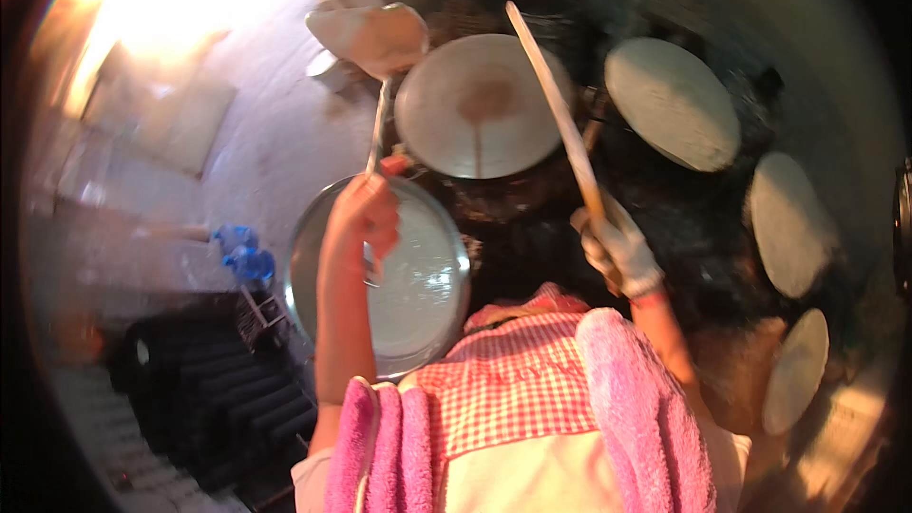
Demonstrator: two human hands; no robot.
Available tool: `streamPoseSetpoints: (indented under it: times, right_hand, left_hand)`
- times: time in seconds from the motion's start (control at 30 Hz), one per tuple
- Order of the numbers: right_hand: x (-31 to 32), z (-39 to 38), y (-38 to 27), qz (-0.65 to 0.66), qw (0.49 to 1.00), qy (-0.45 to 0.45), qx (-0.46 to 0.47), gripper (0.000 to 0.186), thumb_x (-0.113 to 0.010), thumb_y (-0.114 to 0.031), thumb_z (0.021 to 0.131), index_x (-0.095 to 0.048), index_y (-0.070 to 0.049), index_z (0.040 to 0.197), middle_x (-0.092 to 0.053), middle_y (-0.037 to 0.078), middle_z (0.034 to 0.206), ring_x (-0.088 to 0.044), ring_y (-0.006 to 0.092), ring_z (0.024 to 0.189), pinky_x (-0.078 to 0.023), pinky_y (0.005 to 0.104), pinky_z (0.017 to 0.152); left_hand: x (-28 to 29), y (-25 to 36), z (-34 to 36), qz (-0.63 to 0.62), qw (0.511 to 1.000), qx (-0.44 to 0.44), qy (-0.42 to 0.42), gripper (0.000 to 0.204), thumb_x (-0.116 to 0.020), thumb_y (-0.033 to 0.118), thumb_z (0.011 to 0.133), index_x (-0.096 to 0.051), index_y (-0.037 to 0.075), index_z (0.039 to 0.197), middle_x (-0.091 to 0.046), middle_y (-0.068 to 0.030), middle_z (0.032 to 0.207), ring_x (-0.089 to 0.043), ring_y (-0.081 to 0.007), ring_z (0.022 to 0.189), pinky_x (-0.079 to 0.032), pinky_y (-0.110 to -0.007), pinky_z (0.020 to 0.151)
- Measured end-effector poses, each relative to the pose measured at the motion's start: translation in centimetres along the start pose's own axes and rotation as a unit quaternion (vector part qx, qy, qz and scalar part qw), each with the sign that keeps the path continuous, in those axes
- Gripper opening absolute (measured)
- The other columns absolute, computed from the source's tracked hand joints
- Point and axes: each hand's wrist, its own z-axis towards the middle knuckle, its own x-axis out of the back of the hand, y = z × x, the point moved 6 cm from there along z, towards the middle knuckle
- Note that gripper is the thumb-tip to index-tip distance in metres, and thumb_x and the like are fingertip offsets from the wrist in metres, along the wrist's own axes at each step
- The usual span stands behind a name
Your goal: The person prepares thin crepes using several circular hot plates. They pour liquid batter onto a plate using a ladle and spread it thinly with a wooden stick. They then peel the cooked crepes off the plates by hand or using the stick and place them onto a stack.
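My left hand [370, 214] grips a long metal handle above a wide steel tray [408, 313] of pale liquid. The handle rises to a pale, tan-patched flat piece [366, 38]; I cannot tell whether this is a bare blade or bread on it. My right hand [613, 252], in a whitish glove, grips a long wooden stick [546, 76] angled up across the right of a round griddle [446, 123] with a brown central stain. Three pale rounds [670, 100], like flatbreads or batter on griddles, curve down the right side.
Blue plastic items [242, 252] lie left of the tray on a pale surface [218, 190]. A dark ridged area [209, 399] is at lower left, with bright glare at upper left. A checked apron [494, 380] and pink fluffy cloth [636, 399] on my body fill the bottom.
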Motion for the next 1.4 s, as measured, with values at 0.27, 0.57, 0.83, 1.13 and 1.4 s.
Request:
streamPoseSetpoints:
  times: [0.27,0.57,0.83,1.13,1.4]
  right_hand:
    - [7.9,6.8,-2.3,-0.01,0.988,0.134,-0.069,0.028,-0.059,-0.029,0.1,-0.059,-0.012,0.123,-0.057,-0.002,0.08,-0.043,0.0025,0.053,-0.03,0.0174,0.041]
    - [12.2,10.8,0.9,-0.32,0.933,0.164,0.031,0.038,-0.057,-0.018,0.098,-0.057,-0.002,0.133,-0.066,0.01,0.11,-0.062,0.0173,0.095,-0.05,0.0296,0.08]
    - [2.4,20.0,-1.7,-0.347,0.932,0.107,-0.018,0.038,-0.059,-0.022,0.097,-0.061,0.0,0.129,-0.067,0.015,0.123,-0.062,0.027,0.113,-0.048,0.0337,0.099]
    - [-0.8,19.9,0.4,-0.327,0.927,0.168,-0.071,0.04,-0.06,-0.024,0.097,-0.062,0.0,0.128,-0.069,0.012,0.12,-0.063,0.0198,0.111,-0.048,0.0299,0.095]
    - [3.9,18.9,-1.6,-0.273,0.936,0.215,-0.05,0.041,-0.064,-0.023,0.094,-0.061,-0.009,0.133,-0.062,0.0,0.078,-0.042,0.005,0.049,-0.034,0.0237,0.04]
  left_hand:
    - [-8.6,-7.8,19.9,-0.285,0.944,0.154,-0.052,0.031,-0.049,0.028,0.105,-0.05,0.005,0.125,-0.039,0.0012,0.069,-0.032,-0.0068,0.048,-0.027,-0.024,0.042]
    - [-10.0,-11.9,24.6,-0.068,0.982,-0.017,0.177,0.029,-0.062,0.028,0.099,-0.058,0.013,0.124,-0.048,-0.0008,0.07,-0.044,-0.0121,0.053,-0.035,-0.027,0.046]
    - [7.1,-11.1,17.1,-0.054,0.922,-0.184,0.338,0.06,-0.069,0.012,0.093,-0.042,0.004,0.146,-0.054,0.0017,0.08,-0.047,-0.0071,0.057,-0.037,-0.024,0.048]
    - [18.7,-19.6,-11.1,-0.199,0.842,-0.096,0.491,0.037,-0.047,0.024,0.104,-0.046,0.018,0.14,-0.036,0.0033,0.067,-0.029,-0.0057,0.047,-0.025,-0.023,0.039]
    - [19.0,-26.6,-16.3,-0.301,0.745,-0.089,0.589,0.026,-0.048,0.026,0.105,-0.049,0.015,0.129,-0.029,0.0057,0.062,-0.024,-0.0052,0.044,-0.021,-0.023,0.036]
